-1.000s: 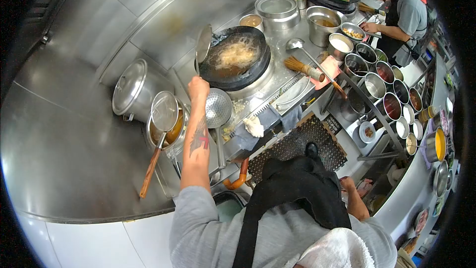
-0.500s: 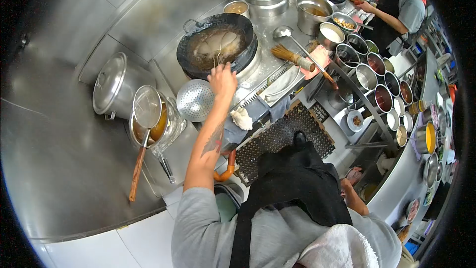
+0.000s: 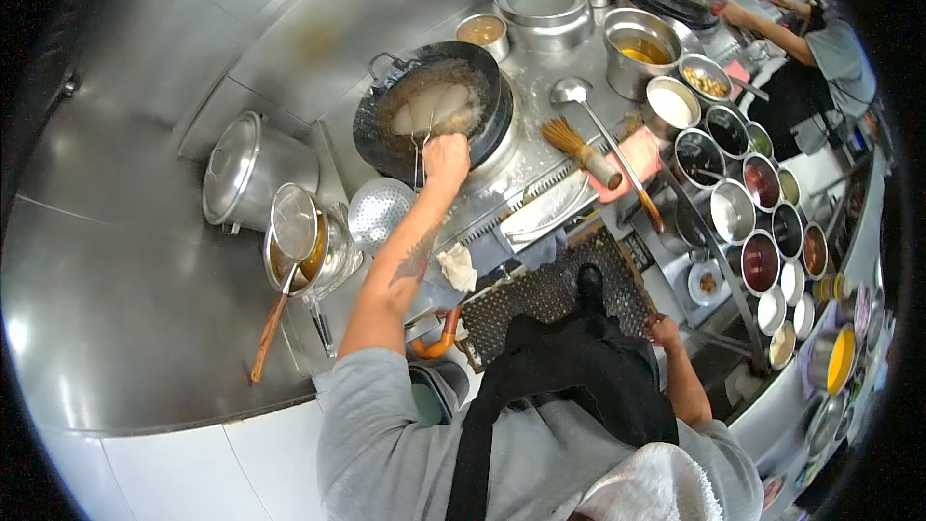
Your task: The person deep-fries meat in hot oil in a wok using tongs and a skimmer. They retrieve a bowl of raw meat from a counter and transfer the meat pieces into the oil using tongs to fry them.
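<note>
My left hand (image 3: 447, 162) is closed around a thin bent-wire tool (image 3: 418, 152) at the near rim of the black wok (image 3: 371, 135). The tool's wire loop reaches into the wok, over a pale, rounded piece of food (image 3: 417, 114) in bubbling brownish liquid. Whether the wire grips the food I cannot tell. Just below the wok, near my left forearm, lies a perforated metal skimmer (image 3: 380, 217). My right hand (image 3: 662, 330) hangs low on the right beside my apron, fingers curled, with nothing visible in them.
A lidded pot (image 3: 258, 172) and a fine strainer (image 3: 293, 222) over a bowl stand left. Right of the wok are a bamboo brush (image 3: 581, 152), a ladle (image 3: 571, 91) and several seasoning pots (image 3: 731, 210). A co-worker (image 3: 820, 68) stands at another wok, far right.
My left hand has closed on the wire tool and shifted slightly right and down. My right hand has come up further into view. The camera view has shifted a little.
</note>
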The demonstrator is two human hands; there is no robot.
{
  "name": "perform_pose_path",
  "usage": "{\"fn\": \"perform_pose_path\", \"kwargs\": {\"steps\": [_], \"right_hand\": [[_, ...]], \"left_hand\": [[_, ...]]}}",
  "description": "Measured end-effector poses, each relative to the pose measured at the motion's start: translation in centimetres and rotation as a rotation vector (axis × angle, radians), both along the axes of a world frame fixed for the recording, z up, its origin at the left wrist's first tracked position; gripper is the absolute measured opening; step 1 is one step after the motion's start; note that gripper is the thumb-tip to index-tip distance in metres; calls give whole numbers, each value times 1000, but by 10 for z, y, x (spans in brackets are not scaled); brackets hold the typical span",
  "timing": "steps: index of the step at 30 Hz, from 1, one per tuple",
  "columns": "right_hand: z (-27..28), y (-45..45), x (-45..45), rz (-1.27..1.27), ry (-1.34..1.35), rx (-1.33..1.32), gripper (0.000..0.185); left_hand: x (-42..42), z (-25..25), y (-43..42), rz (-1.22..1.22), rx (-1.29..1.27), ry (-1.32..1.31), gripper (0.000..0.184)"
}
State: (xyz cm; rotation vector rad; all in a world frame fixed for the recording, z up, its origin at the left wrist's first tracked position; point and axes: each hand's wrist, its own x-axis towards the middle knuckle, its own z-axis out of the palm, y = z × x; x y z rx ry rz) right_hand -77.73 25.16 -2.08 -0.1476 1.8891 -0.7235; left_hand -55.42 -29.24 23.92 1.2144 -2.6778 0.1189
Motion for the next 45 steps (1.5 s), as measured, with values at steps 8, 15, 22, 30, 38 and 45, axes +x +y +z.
{"fn": "perform_pose_path", "kwargs": {"steps": [8,15,22,30,38,45], "right_hand": [[-69,-78,-80,545,101,-52,25],[-5,-272,-26,774,237,-488,56],[4,-296,48,1144,-257,43,47],[40,-232,86,1204,323,-96,40],[105,-166,149,902,390,-241,27],[119,19,128,151,586,10,23]], "left_hand": [[-28,-7,122,-163,220,337,43],[-10,-60,255,107,809,334,46],[53,-124,261,111,811,146,47],[38,-181,252,665,1692,461,39],[68,-303,195,780,1544,781,13],[150,-354,173,-778,529,-153,33]]}}
